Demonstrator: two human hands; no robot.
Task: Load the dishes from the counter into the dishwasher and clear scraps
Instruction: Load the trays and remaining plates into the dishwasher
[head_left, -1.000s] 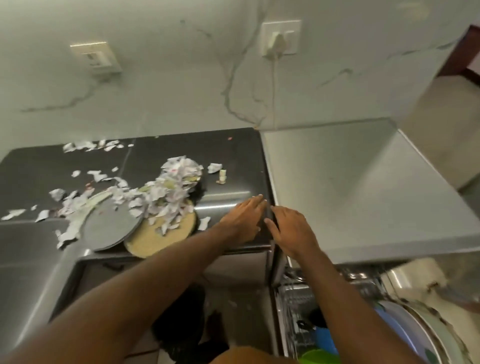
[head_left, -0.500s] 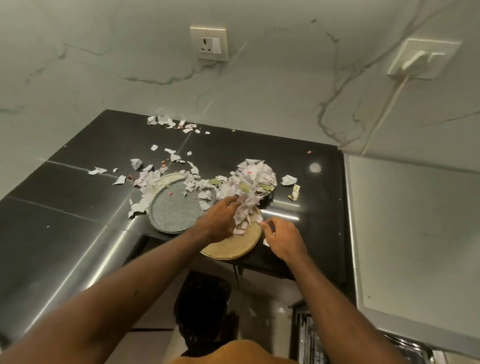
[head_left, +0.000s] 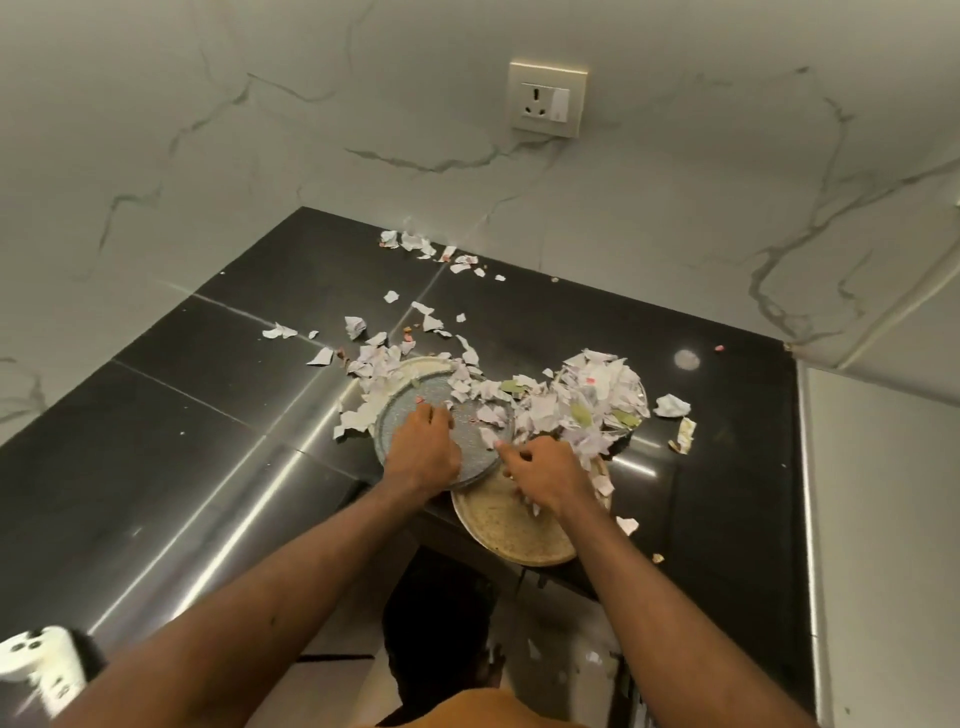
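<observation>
A grey speckled plate (head_left: 410, 410) lies on the black counter (head_left: 208, 441), overlapping a cream plate (head_left: 511, 535) that juts over the front edge. A third dish (head_left: 636, 395) at the right is heaped with torn paper scraps (head_left: 587, 395). Another cream rim (head_left: 421, 365) shows behind the grey plate. My left hand (head_left: 422, 452) rests palm down on the grey plate, fingers curled at scraps. My right hand (head_left: 545, 475) is over the cream plate, its fingers pinching a white paper scrap (head_left: 488, 436).
Loose paper bits (head_left: 415, 244) scatter back to the marble wall, which has a socket (head_left: 548, 98). A dark bin (head_left: 436, 623) stands on the floor below the counter edge. A pale appliance top (head_left: 883, 519) adjoins at the right. A white device (head_left: 36, 654) is at bottom left.
My view swung left from the dishwasher to the counter. Both hands moved from the counter's right edge onto the plates; the left shifted from the scrap heap to the grey plate.
</observation>
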